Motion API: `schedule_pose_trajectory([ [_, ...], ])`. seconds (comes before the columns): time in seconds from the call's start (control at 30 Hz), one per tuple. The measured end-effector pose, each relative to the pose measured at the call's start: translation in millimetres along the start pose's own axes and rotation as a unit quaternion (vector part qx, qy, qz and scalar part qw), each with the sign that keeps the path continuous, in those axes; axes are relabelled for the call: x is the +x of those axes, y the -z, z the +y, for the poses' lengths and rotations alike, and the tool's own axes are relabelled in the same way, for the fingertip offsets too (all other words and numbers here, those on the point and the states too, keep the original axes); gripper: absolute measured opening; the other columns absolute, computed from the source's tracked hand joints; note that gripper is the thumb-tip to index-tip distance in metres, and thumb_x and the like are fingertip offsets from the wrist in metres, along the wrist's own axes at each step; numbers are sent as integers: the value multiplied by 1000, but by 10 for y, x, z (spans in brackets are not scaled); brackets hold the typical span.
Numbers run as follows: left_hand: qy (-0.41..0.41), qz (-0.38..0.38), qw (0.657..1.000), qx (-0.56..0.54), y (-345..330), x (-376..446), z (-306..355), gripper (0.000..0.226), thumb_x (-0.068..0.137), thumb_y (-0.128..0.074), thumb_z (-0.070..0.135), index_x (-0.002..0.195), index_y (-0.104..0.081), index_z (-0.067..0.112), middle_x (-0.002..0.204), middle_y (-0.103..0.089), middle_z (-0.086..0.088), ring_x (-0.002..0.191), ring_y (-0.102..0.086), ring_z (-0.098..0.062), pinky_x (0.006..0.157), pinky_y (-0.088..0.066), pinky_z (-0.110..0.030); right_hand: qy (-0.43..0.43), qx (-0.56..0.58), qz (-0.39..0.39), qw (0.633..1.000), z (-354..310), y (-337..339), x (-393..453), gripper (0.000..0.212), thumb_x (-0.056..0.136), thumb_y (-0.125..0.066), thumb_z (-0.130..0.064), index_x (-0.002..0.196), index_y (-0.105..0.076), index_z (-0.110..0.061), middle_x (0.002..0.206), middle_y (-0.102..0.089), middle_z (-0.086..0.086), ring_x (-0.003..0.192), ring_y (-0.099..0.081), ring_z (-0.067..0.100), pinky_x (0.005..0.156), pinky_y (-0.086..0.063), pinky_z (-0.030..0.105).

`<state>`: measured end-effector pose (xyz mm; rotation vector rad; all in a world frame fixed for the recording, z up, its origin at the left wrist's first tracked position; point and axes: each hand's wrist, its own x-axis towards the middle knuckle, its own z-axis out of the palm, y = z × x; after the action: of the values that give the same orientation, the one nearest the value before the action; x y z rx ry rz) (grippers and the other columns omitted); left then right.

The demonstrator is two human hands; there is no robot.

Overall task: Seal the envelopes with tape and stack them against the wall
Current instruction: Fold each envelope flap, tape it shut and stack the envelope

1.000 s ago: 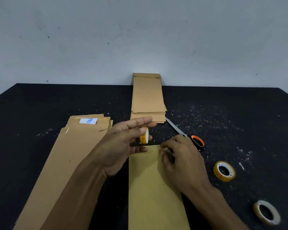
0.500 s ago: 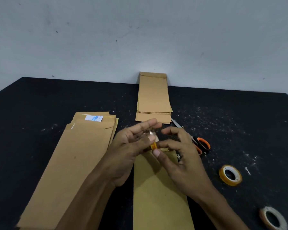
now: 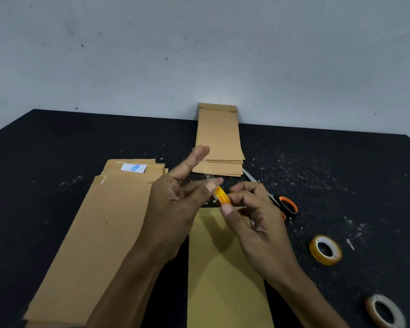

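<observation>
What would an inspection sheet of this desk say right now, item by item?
Surface: black table, speckled with white scraps.
Job's things: small tape roll pinched in the right hand; a clear strip runs up to the left hand. One envelope lies under the hands. Envelope pile at left. Sealed stack with its far end against the wall.
Clutter: scissors with orange handles; yellow tape roll; pale tape roll.
Fingers: right ones closed on the roll; left ones spread, thumb and a raised finger touching the strip.
Cables: nothing seen.
Surroundings: plain pale wall, lightly marked.
</observation>
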<state>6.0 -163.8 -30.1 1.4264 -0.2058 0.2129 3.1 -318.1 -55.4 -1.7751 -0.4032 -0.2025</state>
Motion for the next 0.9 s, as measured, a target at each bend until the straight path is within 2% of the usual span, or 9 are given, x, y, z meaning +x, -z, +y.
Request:
schedule_pose_trajectory([
  [0.1, -26, 5, 999, 37, -38, -31, -1, 70, 88, -64, -8, 145, -43, 27, 133, -58, 29, 104, -72, -15, 90, -58, -31, 12, -6, -3, 1000, 4, -10, -9, 24, 90, -59, -44, 91, -73, -24, 111, -54, -7, 112, -56, 20, 86, -50, 24],
  [0.23, -27, 6, 997, 77, -39, -54, 15, 69, 86, -69, -5, 135, -45, 37, 95, -69, 36, 95, -74, -17, 93, -57, -33, 7, -13, -1, 1000, 9, -33, -17, 28, 91, -59, -45, 85, -72, -21, 111, -54, -4, 110, -56, 20, 85, -49, 21],
  [0.27, -26, 13, 997, 77, -38, -57, 22, 69, 85, -70, -4, 134, -47, 38, 98, -70, 34, 94, -75, -17, 93, -56, -34, 5, -15, -1, 1000, 12, -34, -18, 29, 91, -59, -46, 84, -72, -21, 111, -54, -4, 110, -56, 19, 85, -48, 20],
  [0.37, -29, 47, 997, 54, -35, -45, 16, 68, 79, -75, -5, 131, -52, 33, 133, -62, 17, 93, -75, -16, 91, -58, -38, 5, -11, 6, 1000, 2, -50, -23, 27, 89, -59, -47, 82, -71, -24, 109, -54, -5, 108, -57, 18, 82, -48, 19],
  [0.4, -31, 58, 997, 46, -37, -40, 13, 68, 77, -77, -4, 130, -54, 33, 136, -60, 15, 93, -75, -17, 90, -59, -41, 5, -11, 10, 1000, -5, -62, -27, 27, 89, -59, -47, 81, -71, -25, 108, -54, -5, 107, -57, 18, 82, -48, 19],
  [0.53, -38, 89, 995, 25, -16, -36, 9, 64, 70, -80, 9, 125, -58, 34, 131, -64, 16, 102, -73, -24, 92, -57, -48, 0, -25, 21, 999, -46, -109, -41, 24, 88, -58, -52, 79, -69, -32, 103, -56, -11, 106, -58, 16, 83, -49, 22],
  [0.7, -48, 95, 994, 9, 7, -42, -9, 74, 76, -73, -15, 140, -50, 14, 137, -61, 11, 92, -75, -20, 83, -60, -33, -29, -35, 38, 998, -55, -101, -64, 43, 88, -60, -57, 70, -70, -19, 96, -60, -4, 98, -60, 13, 76, -48, 17],
  [0.8, -39, 75, 996, 12, -14, -41, 4, 84, 75, -72, -19, 146, -43, 13, 143, -55, 13, 99, -73, -17, 81, -61, -34, -9, -44, 37, 998, -38, -72, -72, 38, 86, -58, -57, 73, -72, -24, 98, -60, -4, 99, -61, 15, 78, -50, 21],
  [0.9, -33, 56, 998, 18, -42, -34, 9, 91, 74, -72, -20, 151, -36, 13, 148, -49, 14, 105, -71, -15, 79, -61, -37, 0, -54, 24, 998, -21, -59, -74, 32, 89, -58, -53, 79, -74, -28, 103, -58, -3, 101, -60, 16, 78, -48, 17],
])
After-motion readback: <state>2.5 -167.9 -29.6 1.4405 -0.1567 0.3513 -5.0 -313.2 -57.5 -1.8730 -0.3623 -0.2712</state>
